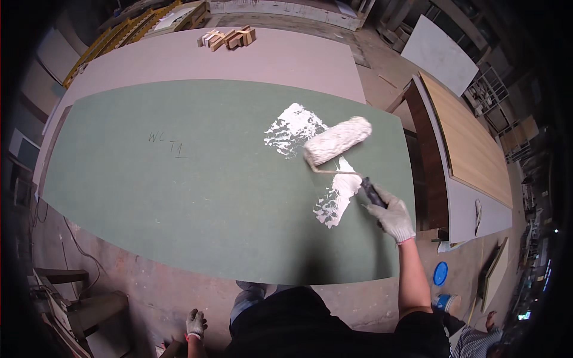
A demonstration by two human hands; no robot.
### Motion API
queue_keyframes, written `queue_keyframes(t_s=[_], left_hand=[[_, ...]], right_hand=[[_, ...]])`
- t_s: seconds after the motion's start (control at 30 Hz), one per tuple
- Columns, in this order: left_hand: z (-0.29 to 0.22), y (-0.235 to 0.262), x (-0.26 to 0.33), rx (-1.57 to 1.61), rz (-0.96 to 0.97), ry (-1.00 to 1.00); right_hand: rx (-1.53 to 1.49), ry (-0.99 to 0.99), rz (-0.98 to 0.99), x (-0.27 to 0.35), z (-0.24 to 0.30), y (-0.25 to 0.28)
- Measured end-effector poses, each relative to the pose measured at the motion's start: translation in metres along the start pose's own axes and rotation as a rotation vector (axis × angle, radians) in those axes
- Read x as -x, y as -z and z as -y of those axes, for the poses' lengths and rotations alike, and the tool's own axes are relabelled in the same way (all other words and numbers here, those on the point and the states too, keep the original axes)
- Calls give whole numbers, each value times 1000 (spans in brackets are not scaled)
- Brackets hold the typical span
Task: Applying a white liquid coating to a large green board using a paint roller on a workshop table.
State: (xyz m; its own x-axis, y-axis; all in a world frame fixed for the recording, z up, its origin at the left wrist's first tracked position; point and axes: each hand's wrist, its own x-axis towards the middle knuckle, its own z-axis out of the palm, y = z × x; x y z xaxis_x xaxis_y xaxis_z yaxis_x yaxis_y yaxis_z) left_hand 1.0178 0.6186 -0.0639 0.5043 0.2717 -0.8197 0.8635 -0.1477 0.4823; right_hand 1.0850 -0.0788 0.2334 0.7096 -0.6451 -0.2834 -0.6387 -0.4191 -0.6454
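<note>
**Gloved hand working a loaded roller over a green board**

The right hand [394,218], in a white knit glove, is closed fully round the dark grip of the paint roller [338,141], the fist sitting at the low end of the handle. From the grip a thin wire frame runs up and left to the sleeve, a thick cylinder of shaggy pile soaked white. The sleeve lies on the green board [179,197], touching it between two ragged patches of white paste [293,129], one above and left of the sleeve, one trailing down toward the hand. The left hand [195,324], also gloved, hangs low beside the body, well apart from the board; its fingers look loosely curled and seem to hold nothing, though this is hard to tell.

Judged from its build, the roller is light but nose-heavy when wet; the pile is soft and yielding, the frame springy, and the sleeve slippery with paste. The dry grip is the sound place to hold. The board appears broad, thin and stiff, lying on a paler sheet [286,59] that bears small wooden blocks [228,37]
</note>
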Motion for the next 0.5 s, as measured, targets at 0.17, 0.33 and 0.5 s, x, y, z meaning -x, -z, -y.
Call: queue_keyframes(t_s=[0.17,0.33,0.5], left_hand=[[-13,4,-14,-29,20,-7],[-32,-10,-22,-91,91,-127],[-37,-26,-18,-57,88,-109]], right_hand=[[-103,-129,-98,-34,-11,28],[-44,-144,-162,-46,-42,40],[-217,-196,-111,20,-63,38]])
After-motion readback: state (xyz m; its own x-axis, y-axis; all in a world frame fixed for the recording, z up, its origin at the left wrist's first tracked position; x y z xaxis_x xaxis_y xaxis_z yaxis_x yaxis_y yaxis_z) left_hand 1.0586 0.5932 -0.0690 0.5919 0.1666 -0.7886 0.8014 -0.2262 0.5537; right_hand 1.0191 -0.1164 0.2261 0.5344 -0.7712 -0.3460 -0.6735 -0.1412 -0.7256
